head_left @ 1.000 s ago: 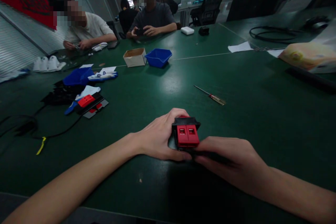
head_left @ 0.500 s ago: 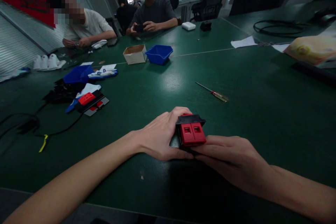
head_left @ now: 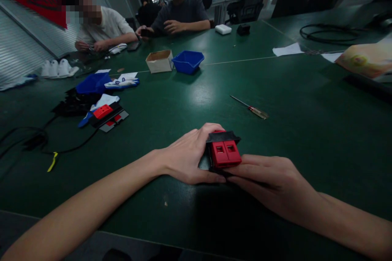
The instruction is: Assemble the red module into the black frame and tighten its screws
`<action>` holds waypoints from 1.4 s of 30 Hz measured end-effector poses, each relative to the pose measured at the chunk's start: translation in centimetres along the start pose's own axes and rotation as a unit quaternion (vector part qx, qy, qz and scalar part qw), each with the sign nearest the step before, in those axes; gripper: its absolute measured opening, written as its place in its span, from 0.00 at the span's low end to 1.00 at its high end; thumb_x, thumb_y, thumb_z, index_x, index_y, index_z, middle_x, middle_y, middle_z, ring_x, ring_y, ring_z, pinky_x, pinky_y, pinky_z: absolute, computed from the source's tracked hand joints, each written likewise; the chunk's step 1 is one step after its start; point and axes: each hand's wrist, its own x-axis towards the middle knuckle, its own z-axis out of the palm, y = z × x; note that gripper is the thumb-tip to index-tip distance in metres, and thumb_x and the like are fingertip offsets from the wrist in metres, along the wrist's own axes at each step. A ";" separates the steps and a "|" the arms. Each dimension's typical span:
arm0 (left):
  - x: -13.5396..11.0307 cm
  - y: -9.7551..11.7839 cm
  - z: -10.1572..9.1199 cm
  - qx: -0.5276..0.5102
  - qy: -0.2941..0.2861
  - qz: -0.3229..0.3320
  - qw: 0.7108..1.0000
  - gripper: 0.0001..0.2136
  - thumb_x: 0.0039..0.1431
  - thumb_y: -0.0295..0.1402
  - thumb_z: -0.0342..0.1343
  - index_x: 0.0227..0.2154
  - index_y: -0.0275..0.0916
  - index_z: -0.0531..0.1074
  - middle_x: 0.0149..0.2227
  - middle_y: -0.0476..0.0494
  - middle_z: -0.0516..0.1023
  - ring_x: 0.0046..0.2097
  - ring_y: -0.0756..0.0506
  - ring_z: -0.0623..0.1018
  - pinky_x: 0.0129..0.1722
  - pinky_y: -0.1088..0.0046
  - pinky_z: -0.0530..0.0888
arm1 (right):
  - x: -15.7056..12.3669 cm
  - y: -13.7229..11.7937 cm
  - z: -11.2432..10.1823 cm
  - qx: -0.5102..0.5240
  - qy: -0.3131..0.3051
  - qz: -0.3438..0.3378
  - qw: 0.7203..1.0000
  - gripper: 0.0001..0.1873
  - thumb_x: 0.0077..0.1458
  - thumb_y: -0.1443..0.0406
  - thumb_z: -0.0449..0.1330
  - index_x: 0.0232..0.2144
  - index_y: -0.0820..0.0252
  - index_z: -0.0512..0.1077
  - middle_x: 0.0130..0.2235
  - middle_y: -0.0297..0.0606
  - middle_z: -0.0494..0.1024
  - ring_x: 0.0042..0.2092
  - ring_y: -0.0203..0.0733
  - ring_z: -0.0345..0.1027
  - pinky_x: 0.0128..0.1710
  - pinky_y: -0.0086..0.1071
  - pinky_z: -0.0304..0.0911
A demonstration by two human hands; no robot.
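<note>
A small red block with two square openings, set in a black frame, stands near the table's front edge. My left hand is closed around its left side, thumb at the front and fingers reaching behind it. At the block's lower right, my right hand pinches the bottom edge; its fingertips are partly hidden, close to the left thumb. A screwdriver with a clear handle lies beyond the block, to the right. Farther left is a similar red and black part with grey plates.
A white box and a blue bin stand mid-table. At left are another blue bin, gloves and a black cable. Two people sit across the green table. A coiled cable lies far right.
The view has shifted slightly. My hands and the red block keep nearly the same pose. Across the table, one person's hands have moved apart, a dark object now in just one of them.
</note>
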 end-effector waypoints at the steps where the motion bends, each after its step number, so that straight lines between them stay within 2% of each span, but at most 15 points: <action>1: 0.0 0.0 0.0 0.000 0.000 0.001 1.000 0.44 0.47 0.50 0.68 0.60 0.40 0.51 0.60 0.31 0.63 0.58 0.31 0.71 0.57 0.50 0.70 | 0.0 0.0 0.0 0.002 0.000 0.000 1.000 0.12 0.64 0.70 0.57 0.43 0.57 0.79 0.42 0.41 0.83 0.36 0.41 0.79 0.32 0.28 0.73; 6: 0.0 -0.1 0.1 -0.001 -0.003 -0.010 1.000 0.43 0.49 0.51 0.67 0.61 0.41 0.50 0.60 0.31 0.63 0.58 0.30 0.72 0.58 0.49 0.70 | 0.1 -0.2 -0.1 -0.005 0.000 -0.003 1.000 0.12 0.65 0.70 0.56 0.43 0.58 0.79 0.41 0.42 0.83 0.37 0.42 0.80 0.32 0.28 0.74; 12: -0.1 0.0 0.0 -0.012 0.000 -0.032 0.999 0.41 0.51 0.52 0.65 0.61 0.40 0.52 0.59 0.30 0.66 0.58 0.30 0.72 0.57 0.48 0.70 | 0.0 0.0 -0.1 -0.011 -0.011 0.015 1.000 0.11 0.65 0.70 0.56 0.44 0.56 0.77 0.40 0.38 0.83 0.36 0.39 0.79 0.32 0.28 0.72; 18: 0.0 0.0 0.1 -0.014 0.019 -0.046 0.999 0.39 0.55 0.52 0.63 0.61 0.39 0.51 0.58 0.30 0.66 0.56 0.32 0.74 0.55 0.49 0.72 | -0.2 0.4 -0.1 -0.016 0.014 0.046 0.999 0.03 0.64 0.65 0.60 0.39 0.56 0.74 0.31 0.33 0.81 0.27 0.34 0.75 0.26 0.24 0.67; 23: 0.0 0.0 0.2 -0.011 0.028 -0.038 0.999 0.40 0.54 0.50 0.64 0.61 0.39 0.50 0.59 0.30 0.65 0.57 0.32 0.73 0.56 0.49 0.72 | -0.2 0.4 -0.1 -0.024 0.023 0.052 0.998 0.05 0.64 0.63 0.60 0.36 0.55 0.75 0.31 0.34 0.82 0.27 0.35 0.76 0.25 0.25 0.67; 30: -0.2 -0.2 0.8 0.001 0.059 0.000 0.998 0.40 0.54 0.48 0.65 0.63 0.41 0.51 0.61 0.31 0.64 0.58 0.32 0.73 0.58 0.51 0.70 | 0.0 0.8 -0.4 -0.044 0.073 0.054 0.995 0.03 0.61 0.64 0.63 0.38 0.55 0.73 0.31 0.32 0.81 0.28 0.36 0.76 0.26 0.26 0.69; 34: 0.0 0.4 1.1 -0.056 0.067 -0.008 0.996 0.35 0.58 0.42 0.62 0.62 0.41 0.51 0.59 0.33 0.68 0.54 0.37 0.77 0.55 0.58 0.74 | 0.2 1.0 -0.4 -0.049 0.074 0.040 0.995 0.04 0.62 0.66 0.62 0.41 0.55 0.73 0.36 0.34 0.83 0.33 0.37 0.78 0.32 0.27 0.72; 37: 0.1 0.9 1.0 -0.110 0.092 -0.028 0.989 0.34 0.56 0.42 0.65 0.61 0.42 0.55 0.60 0.35 0.69 0.56 0.37 0.76 0.57 0.57 0.73 | 0.3 1.0 -0.4 -0.050 0.089 0.045 0.994 0.07 0.61 0.67 0.63 0.43 0.55 0.74 0.37 0.34 0.83 0.35 0.38 0.78 0.34 0.28 0.73; 42: 0.2 1.3 1.3 -0.261 0.125 -0.073 0.954 0.36 0.56 0.36 0.67 0.62 0.42 0.53 0.58 0.36 0.72 0.57 0.38 0.77 0.59 0.58 0.74 | 0.5 0.6 -0.7 -0.045 0.130 0.035 0.990 0.09 0.61 0.70 0.63 0.44 0.56 0.75 0.41 0.38 0.83 0.39 0.39 0.79 0.39 0.30 0.74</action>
